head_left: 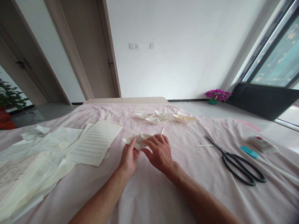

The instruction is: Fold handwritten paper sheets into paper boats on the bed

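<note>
Between my two hands is a folded paper boat [136,140], pale cream, raised a little over the cloth. My left hand [129,155] pinches its left and near side between thumb and fingers. On the other end, the fingers of my right hand [160,152] are closed and cover much of that side. Beyond them several finished-looking paper boats [158,117] sit in a cluster, with a yellower paper boat [184,118] at its right. Left of my hands lies a stack of printed sheets [95,143].
Black-handled scissors [235,165] lie open-bladed at the right, near a paper strip [204,145], a teal-ended tool [249,152] and a small clear box [262,143]. Loose crumpled papers [42,165] spread over the left. A pink patterned cloth [149,193] covers the table.
</note>
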### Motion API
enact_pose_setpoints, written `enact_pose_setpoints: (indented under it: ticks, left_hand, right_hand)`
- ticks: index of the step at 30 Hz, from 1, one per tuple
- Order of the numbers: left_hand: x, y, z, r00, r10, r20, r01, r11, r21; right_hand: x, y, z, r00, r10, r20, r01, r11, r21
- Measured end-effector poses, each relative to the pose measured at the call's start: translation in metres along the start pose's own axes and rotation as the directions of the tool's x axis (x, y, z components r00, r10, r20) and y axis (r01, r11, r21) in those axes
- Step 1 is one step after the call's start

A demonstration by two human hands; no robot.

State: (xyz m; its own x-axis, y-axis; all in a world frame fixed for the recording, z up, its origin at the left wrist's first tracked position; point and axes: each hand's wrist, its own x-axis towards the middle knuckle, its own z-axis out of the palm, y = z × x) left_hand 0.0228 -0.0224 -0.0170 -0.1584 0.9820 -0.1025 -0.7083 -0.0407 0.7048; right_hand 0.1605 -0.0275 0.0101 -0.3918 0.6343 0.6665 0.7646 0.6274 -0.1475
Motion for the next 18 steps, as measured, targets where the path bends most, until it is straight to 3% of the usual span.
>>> enact_pose_setpoints:
  ticks: [7,18]
  left_hand:
    - [-0.002,-0.0065,-0.0002,1.0,0.012,-0.012,-0.012,1.0,0.025]
    - [-0.0101,-0.0051,0.0069,0.996,-0.085,-0.019,0.085,0.996,-0.009]
  right_hand:
    - [0.004,-0.0064,-0.0026,0.982,0.187,0.015,-0.185,0.98,-0.067]
    - [0.0038,-0.0067,0.0003,0.997,0.071,0.013,-0.07,0.996,-0.063]
